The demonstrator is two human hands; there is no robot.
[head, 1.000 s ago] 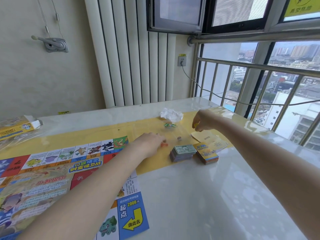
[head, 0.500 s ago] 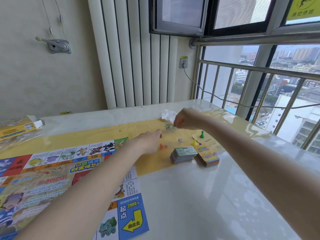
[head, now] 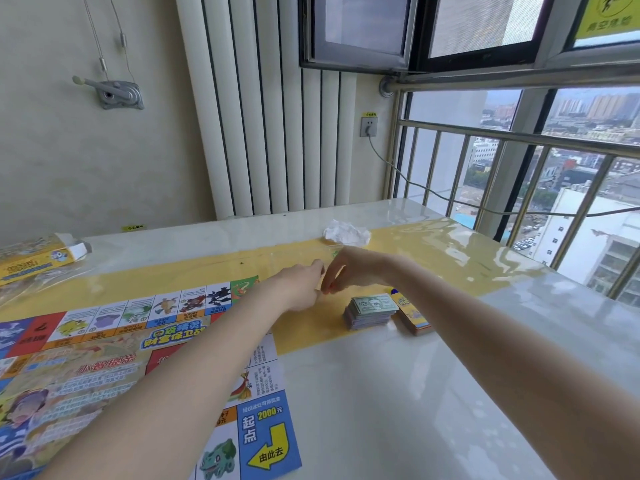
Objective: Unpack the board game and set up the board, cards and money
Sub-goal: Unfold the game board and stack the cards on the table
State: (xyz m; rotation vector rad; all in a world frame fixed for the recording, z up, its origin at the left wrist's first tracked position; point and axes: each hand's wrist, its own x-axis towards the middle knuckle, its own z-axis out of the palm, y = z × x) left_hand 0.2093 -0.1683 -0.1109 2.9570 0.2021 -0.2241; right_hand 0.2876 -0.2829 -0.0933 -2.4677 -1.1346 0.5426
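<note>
Meeting over glossy table, left hand, right hand

a crumpled white tissue, perhaps, lies on the table below the radiator.

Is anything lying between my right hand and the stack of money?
Nothing visible. The right hand hovers just beyond the stack of money, with only bare yellow table strip between them.
</note>
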